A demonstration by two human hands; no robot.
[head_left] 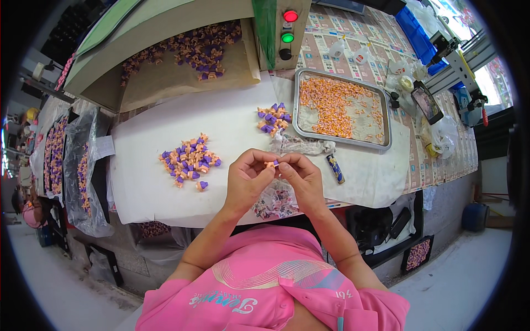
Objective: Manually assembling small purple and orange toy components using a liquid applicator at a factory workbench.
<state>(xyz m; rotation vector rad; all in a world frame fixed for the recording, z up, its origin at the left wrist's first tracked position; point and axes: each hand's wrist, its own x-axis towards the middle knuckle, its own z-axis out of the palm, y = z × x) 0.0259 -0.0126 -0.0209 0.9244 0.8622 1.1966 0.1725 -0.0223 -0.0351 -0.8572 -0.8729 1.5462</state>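
My left hand (249, 181) and my right hand (305, 181) meet over the near edge of the white-covered table. Between their fingertips, pinched by both, is a small peach-and-purple plastic figure piece (271, 164). To the left lies a loose pile of similar pieces (190, 160), and a smaller pile (273, 117) sits just beyond my hands. A metal tray (343, 142) at the right holds many tiny orange, yellow and pink parts (331, 107) on a paper lining. A crumpled printed cloth (275, 201) is partly hidden below my hands.
A machine opening (187, 71) with more purple-and-peach pieces on a brown sheet stands at the back left, beside red and green lights. Right of my hands lies a dark, patterned tube (335, 169). A phone (427, 102) on a stand and small white bottles (361, 55) are farther right.
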